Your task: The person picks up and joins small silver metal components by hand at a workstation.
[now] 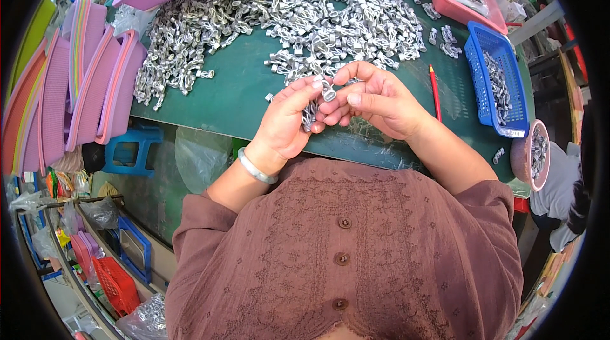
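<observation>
Your left hand (289, 118) clutches a bunch of metal clips (309, 113) while your right hand (375, 100) pinches one clip (328, 92) at the table's (235, 95) near edge — loosen up and they'll likely drop into your lap.

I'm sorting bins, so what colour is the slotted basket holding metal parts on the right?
The basket is blue; the head view shows it clearly.

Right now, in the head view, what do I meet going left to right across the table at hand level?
Stacked pink trays → left hand → small metal part pinched between the fingers → right hand → red pencil → blue basket of metal parts → pink bowl.
</observation>
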`<state>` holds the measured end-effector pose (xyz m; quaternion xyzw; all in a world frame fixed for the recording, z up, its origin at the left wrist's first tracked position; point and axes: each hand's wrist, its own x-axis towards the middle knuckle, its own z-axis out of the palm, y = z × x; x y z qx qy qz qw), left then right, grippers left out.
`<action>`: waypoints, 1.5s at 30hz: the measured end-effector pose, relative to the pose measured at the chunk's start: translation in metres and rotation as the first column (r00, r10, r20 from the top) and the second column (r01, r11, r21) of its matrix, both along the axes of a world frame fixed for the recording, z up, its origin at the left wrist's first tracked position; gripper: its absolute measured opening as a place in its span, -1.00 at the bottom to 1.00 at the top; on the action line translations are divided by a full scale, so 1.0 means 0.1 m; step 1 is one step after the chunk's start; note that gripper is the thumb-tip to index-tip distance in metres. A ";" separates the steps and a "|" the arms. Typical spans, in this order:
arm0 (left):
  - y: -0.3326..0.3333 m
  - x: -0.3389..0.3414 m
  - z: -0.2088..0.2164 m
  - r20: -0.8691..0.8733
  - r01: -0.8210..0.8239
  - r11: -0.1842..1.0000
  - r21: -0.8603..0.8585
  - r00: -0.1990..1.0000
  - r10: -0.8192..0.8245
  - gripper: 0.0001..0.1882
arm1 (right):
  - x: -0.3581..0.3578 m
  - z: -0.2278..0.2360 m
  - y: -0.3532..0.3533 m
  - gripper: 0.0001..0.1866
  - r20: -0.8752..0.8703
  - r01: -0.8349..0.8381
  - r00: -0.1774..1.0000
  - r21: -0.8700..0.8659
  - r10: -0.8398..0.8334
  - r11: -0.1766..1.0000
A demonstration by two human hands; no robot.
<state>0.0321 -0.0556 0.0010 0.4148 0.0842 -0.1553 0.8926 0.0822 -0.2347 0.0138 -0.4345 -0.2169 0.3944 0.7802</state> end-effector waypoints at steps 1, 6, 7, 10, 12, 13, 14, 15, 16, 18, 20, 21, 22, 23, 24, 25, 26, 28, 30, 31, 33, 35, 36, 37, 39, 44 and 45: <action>-0.01 -0.01 0.00 0.033 -0.033 0.999 0.034 0.999 0.032 -0.83 | 0.00 0.01 0.00 -0.73 -0.001 0.007 1.000 -0.010 -0.007 1.000; -0.05 -0.05 0.06 0.134 -0.107 0.981 0.159 0.987 0.086 -0.75 | 0.00 0.01 0.03 -0.78 0.025 0.096 0.995 -0.147 -0.094 0.985; -0.06 -0.05 0.05 0.148 -0.104 0.980 0.170 0.986 0.079 -0.73 | -0.01 0.01 0.03 -0.78 0.035 0.112 0.994 -0.160 -0.108 0.981; -0.07 -0.06 0.03 0.174 -0.087 0.991 0.099 0.982 0.069 -0.71 | -0.02 -0.05 0.07 -0.73 0.147 0.228 0.968 -0.155 -0.206 0.961; -0.06 -0.06 0.00 0.171 -0.059 0.996 0.067 0.984 0.047 -0.68 | -0.04 -0.04 0.08 -0.72 0.311 0.282 0.925 -0.169 -0.220 0.944; -0.05 -0.06 -0.01 0.169 -0.045 0.998 0.051 0.985 0.036 -0.67 | -0.06 -0.04 0.08 -0.71 0.390 0.309 0.893 -0.172 -0.224 0.935; -0.04 -0.06 -0.02 0.167 -0.042 0.998 0.041 0.985 0.035 -0.67 | -0.06 -0.04 0.08 -0.72 0.418 0.308 0.883 -0.173 -0.213 0.936; -0.04 -0.06 -0.03 0.166 -0.039 0.999 0.031 0.986 0.034 -0.68 | -0.06 -0.03 0.08 -0.74 0.447 0.306 0.871 -0.174 -0.202 0.936; -0.03 -0.06 -0.03 0.165 -0.037 0.999 0.021 0.986 0.033 -0.68 | -0.06 -0.03 0.09 -0.75 0.475 0.304 0.859 -0.175 -0.190 0.936; 0.01 -0.05 -0.02 0.152 -0.047 0.998 -0.047 0.987 0.054 -0.69 | -0.03 -0.06 0.08 -0.79 0.635 0.422 0.739 -0.175 -0.225 0.890; 0.10 -0.02 -0.08 0.135 -0.047 0.987 -0.152 0.989 0.068 -0.72 | 0.01 -0.07 0.05 -0.83 0.789 0.564 0.571 -0.173 -0.230 0.807; 0.13 -0.02 -0.07 0.096 -0.072 0.977 -0.200 0.991 0.093 -0.74 | 0.06 -0.08 0.03 -0.82 0.908 0.637 0.393 -0.155 -0.145 0.755; 0.15 -0.03 -0.05 0.056 -0.099 0.964 -0.246 0.992 0.116 -0.76 | 0.12 -0.09 0.00 -0.81 0.979 0.701 0.202 -0.117 -0.039 0.704; 0.17 -0.03 -0.04 0.014 -0.126 0.948 -0.291 0.991 0.136 -0.78 | 0.16 -0.10 -0.01 -0.80 0.997 0.753 0.008 -0.060 0.082 0.655; 0.23 -0.02 -0.07 0.049 -0.056 0.925 -0.377 0.996 0.080 -0.79 | 0.14 -0.11 -0.01 -0.76 0.988 0.771 0.017 -0.109 0.151 0.627; 0.25 -0.03 -0.08 0.035 -0.079 0.935 -0.347 0.995 0.097 -0.79 | 0.13 -0.10 -0.01 -0.76 0.979 0.779 0.000 -0.128 0.204 0.613; 0.25 -0.04 -0.06 0.022 -0.101 0.943 -0.316 0.993 0.114 -0.79 | 0.12 -0.09 0.00 -0.75 0.966 0.788 -0.017 -0.145 0.257 0.599; 0.28 -0.05 -0.08 0.052 -0.084 0.949 -0.304 0.993 0.105 -0.78 | 0.12 -0.08 0.02 -0.76 0.945 0.804 -0.052 -0.152 0.322 0.575; 0.26 -0.06 -0.07 0.045 -0.077 0.948 -0.309 0.994 0.095 -0.77 | 0.13 -0.10 0.06 -0.78 0.934 0.818 -0.087 -0.131 0.347 0.560; 0.25 -0.07 -0.07 0.041 -0.074 0.948 -0.311 0.995 0.091 -0.77 | 0.13 -0.10 0.07 -0.78 0.930 0.823 -0.091 -0.131 0.356 0.553; 0.24 -0.08 -0.06 0.034 -0.049 0.945 -0.324 0.997 0.063 -0.74 | 0.12 -0.12 0.08 -0.78 0.922 0.833 -0.098 -0.131 0.376 0.538; 0.25 -0.07 -0.10 0.053 -0.014 0.942 -0.335 0.998 0.034 -0.72 | 0.12 -0.13 0.11 -0.81 0.912 0.841 -0.135 -0.101 0.386 0.532; 0.25 -0.07 -0.10 0.051 -0.013 0.944 -0.329 0.998 0.032 -0.71 | 0.12 -0.14 0.12 -0.82 0.907 0.846 -0.152 -0.087 0.393 0.526; 0.25 -0.07 -0.10 0.048 -0.015 0.945 -0.326 0.998 0.032 -0.71 | 0.12 -0.14 0.13 -0.85 0.904 0.846 -0.164 -0.077 0.395 0.528; 0.24 -0.07 -0.09 0.042 -0.016 0.947 -0.320 0.999 0.031 -0.70 | 0.13 -0.15 0.14 -0.90 0.898 0.845 -0.189 -0.058 0.397 0.532; 0.24 -0.07 -0.05 0.029 -0.052 0.959 -0.277 0.998 0.062 -0.69 | 0.14 -0.17 0.16 -0.96 0.876 0.848 -0.222 -0.043 0.428 0.528; 0.24 -0.07 -0.04 0.022 -0.067 0.963 -0.262 0.997 0.075 -0.69 | 0.15 -0.18 0.16 -0.96 0.874 0.849 -0.226 -0.039 0.430 0.527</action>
